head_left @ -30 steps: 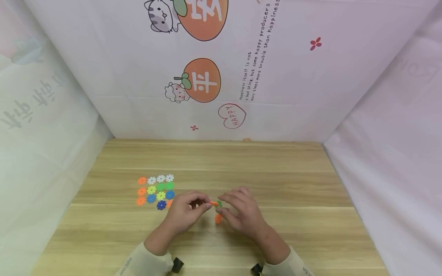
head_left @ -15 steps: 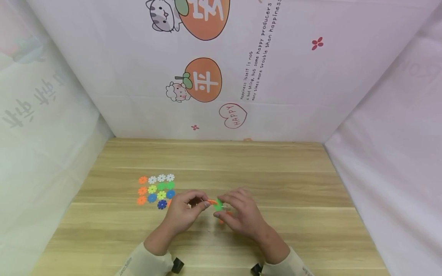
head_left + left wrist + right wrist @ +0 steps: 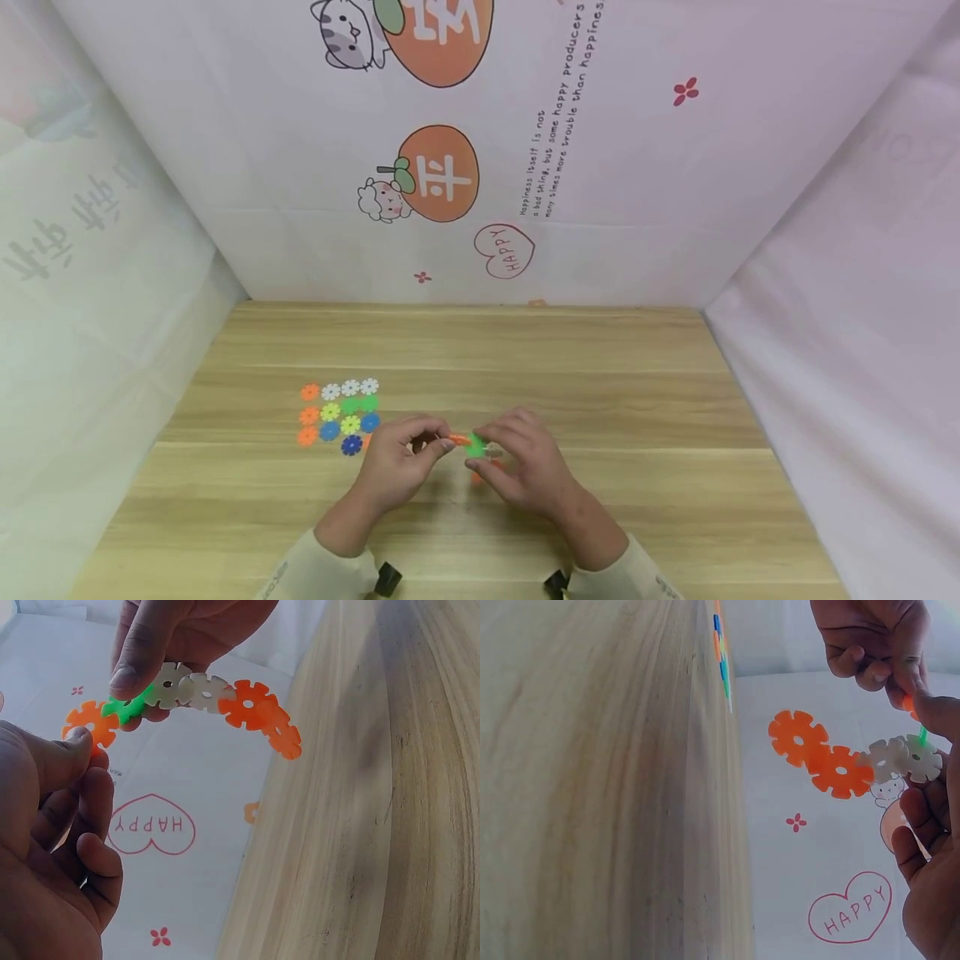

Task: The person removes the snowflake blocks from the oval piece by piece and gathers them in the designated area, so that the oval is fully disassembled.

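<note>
My left hand (image 3: pixel 397 467) pinches an orange notched plastic disc (image 3: pixel 103 724) between thumb and index finger. Facing it, my right hand (image 3: pixel 528 462) pinches a green disc (image 3: pixel 132 709) of the same snowflake-like kind. The rims of these two overlap in the left wrist view. From the green disc runs a curved chain: a whitish disc (image 3: pixel 160 694), a second whitish disc (image 3: pixel 201 700), an orange disc (image 3: pixel 238 712) and an orange end disc (image 3: pixel 285 740). The chain hangs in the air over the wooden table (image 3: pixel 600 383), partly hidden by my right hand in the head view.
Left of my left hand, loose discs lie flat in rows: orange (image 3: pixel 308 414), white (image 3: pixel 350 387), yellow (image 3: pixel 330 412), green (image 3: pixel 368 403) and blue (image 3: pixel 352 445). One orange disc there is partly covered by the hand. White printed cloth (image 3: pixel 600 250) encloses the table's back and sides.
The green disc has turned from nearly edge-on to show its face to the head camera. The chain's orange end has swung slightly right, under my right hand. Both hands stay nearly in place.
</note>
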`<state>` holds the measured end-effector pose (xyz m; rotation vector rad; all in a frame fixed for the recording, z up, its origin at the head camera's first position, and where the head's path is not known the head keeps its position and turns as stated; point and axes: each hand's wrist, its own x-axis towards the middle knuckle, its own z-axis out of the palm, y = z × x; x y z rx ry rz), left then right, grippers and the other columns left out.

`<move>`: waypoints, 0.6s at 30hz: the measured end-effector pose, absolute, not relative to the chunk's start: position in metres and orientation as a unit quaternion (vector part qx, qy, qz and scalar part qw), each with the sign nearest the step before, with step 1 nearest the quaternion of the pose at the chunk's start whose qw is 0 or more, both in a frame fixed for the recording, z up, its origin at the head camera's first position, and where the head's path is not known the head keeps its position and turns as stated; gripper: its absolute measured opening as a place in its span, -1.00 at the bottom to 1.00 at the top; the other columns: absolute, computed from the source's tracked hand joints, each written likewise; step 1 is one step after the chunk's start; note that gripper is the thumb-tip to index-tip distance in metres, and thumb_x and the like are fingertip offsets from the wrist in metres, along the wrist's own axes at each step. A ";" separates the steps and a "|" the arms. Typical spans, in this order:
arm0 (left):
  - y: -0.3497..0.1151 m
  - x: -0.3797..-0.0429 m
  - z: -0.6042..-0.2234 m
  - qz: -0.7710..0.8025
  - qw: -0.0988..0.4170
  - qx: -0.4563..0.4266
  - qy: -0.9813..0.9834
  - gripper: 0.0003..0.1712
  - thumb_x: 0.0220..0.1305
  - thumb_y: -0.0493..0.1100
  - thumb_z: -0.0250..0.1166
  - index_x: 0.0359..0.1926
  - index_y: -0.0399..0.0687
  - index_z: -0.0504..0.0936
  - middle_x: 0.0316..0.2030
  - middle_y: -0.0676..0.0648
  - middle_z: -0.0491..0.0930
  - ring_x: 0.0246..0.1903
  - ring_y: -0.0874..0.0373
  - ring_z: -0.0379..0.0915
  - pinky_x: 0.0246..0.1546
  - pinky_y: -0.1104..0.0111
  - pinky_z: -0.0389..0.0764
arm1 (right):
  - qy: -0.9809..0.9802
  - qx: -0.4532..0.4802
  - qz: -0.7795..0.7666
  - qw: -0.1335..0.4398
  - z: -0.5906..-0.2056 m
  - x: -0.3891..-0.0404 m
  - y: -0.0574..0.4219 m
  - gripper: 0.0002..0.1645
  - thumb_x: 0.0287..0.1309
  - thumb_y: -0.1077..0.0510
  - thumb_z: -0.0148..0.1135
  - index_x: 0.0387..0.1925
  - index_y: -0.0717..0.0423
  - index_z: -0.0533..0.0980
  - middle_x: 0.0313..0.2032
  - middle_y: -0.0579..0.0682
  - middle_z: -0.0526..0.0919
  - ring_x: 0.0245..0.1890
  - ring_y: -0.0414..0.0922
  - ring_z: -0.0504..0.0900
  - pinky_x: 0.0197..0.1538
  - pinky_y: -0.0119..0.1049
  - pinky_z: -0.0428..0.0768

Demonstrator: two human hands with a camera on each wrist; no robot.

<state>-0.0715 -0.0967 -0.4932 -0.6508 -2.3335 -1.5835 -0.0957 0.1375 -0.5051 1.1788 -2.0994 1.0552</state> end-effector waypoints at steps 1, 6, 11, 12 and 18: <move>-0.096 -0.071 -0.493 -0.542 0.122 -0.222 -0.801 -0.87 0.35 -0.20 0.44 -0.27 0.21 0.73 -0.35 0.22 0.70 -0.48 0.26 0.48 -0.44 0.38 0.56 | -0.773 0.433 0.388 0.254 -0.505 -0.095 0.138 -0.65 0.24 -0.03 0.49 -0.07 0.09 0.70 -0.15 -0.14 0.76 -0.15 -0.19 0.61 -0.07 -0.32 0.54; -0.096 -0.070 -0.490 -0.539 0.129 -0.219 -0.803 -0.86 0.33 -0.20 0.45 -0.28 0.21 0.73 -0.34 0.23 0.70 -0.46 0.26 0.49 -0.42 0.37 0.57 | -0.772 0.432 0.390 0.255 -0.503 -0.095 0.137 -0.66 0.23 -0.01 0.50 -0.07 0.09 0.70 -0.15 -0.14 0.76 -0.16 -0.20 0.60 -0.08 -0.36 0.53; -0.099 -0.071 -0.487 -0.542 0.131 -0.217 -0.801 -0.88 0.33 -0.22 0.45 -0.26 0.17 0.76 -0.34 0.20 0.72 -0.44 0.26 0.53 -0.40 0.37 0.59 | -0.770 0.437 0.395 0.246 -0.500 -0.096 0.137 -0.67 0.23 0.00 0.50 -0.07 0.08 0.70 -0.14 -0.14 0.76 -0.16 -0.20 0.60 -0.09 -0.40 0.54; -0.102 -0.072 -0.486 -0.545 0.132 -0.215 -0.799 -0.89 0.34 -0.23 0.44 -0.24 0.13 0.76 -0.34 0.16 0.73 -0.43 0.26 0.54 -0.39 0.37 0.60 | -0.771 0.437 0.394 0.245 -0.499 -0.096 0.137 -0.68 0.24 0.00 0.49 -0.07 0.07 0.69 -0.14 -0.15 0.76 -0.15 -0.20 0.59 -0.08 -0.41 0.54; -0.138 -0.079 -0.474 -0.598 0.198 -0.150 -0.762 -0.80 0.20 -0.50 0.43 -0.22 -0.17 0.73 -0.39 -0.06 0.67 -0.44 0.24 0.52 -0.42 0.47 0.59 | -0.759 0.422 0.417 0.268 -0.497 -0.102 0.147 -0.72 0.25 0.04 0.46 -0.12 0.14 0.69 -0.21 -0.08 0.75 -0.20 -0.14 0.65 -0.08 -0.41 0.57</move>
